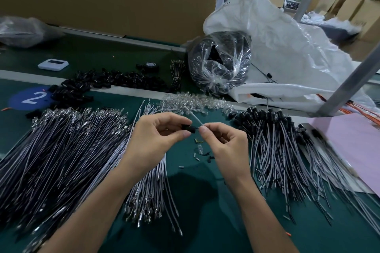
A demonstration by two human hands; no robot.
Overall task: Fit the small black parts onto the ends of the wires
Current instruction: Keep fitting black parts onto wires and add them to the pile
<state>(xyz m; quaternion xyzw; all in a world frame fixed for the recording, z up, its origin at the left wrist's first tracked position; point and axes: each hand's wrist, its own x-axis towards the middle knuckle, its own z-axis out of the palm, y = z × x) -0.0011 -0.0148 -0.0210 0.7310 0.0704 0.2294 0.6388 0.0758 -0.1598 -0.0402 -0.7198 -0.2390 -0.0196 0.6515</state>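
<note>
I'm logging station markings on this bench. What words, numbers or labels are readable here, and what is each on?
"2": white numeral on the round blue sticker stuck to the green table.
White device: dark screen, nothing readable.
Cardboard boxes at the back: any print is too blurred to read.

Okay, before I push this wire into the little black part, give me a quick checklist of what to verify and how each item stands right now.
1. Small black plastic part secure in the left hand grip: ok.
2. Thin white wire pinched near its end by the right hand: ok.
3. Wire end lined up with the part's opening: cannot tell, the fingertips hide it.
4. Wire already seated in the part: cannot tell.
5. Heap of loose black parts on the table for the next round: ok.
6. Pile of capped wires on the right for the finished piece: ok.
</note>
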